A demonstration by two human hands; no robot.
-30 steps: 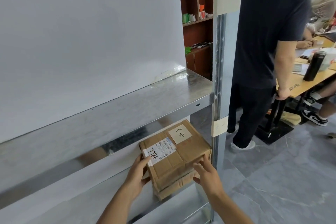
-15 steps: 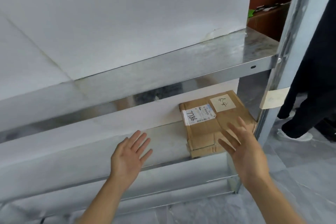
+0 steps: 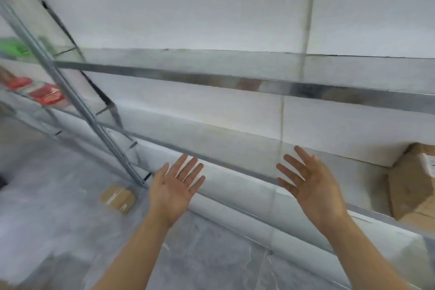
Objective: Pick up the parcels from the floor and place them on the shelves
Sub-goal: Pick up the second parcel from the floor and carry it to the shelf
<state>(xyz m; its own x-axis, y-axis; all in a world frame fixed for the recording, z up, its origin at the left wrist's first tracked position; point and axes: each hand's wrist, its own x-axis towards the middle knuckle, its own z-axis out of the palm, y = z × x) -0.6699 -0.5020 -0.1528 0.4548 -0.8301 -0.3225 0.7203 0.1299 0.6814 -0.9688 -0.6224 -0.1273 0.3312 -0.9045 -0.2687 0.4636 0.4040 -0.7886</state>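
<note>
Parcel [image 3: 117,198] on floor beside shelf upright [image 3: 94,122].

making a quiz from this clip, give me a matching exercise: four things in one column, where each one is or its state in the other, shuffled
Things:
1. small parcel
2. large parcel
3. left hand
4. red packs

Places or states:
A. on the lower shelf, at the right edge of view
B. on the floor by the rack post
C. on the neighbouring rack at far left
D. open and empty, fingers spread

Pairs: 1-B, 2-A, 3-D, 4-C
</note>
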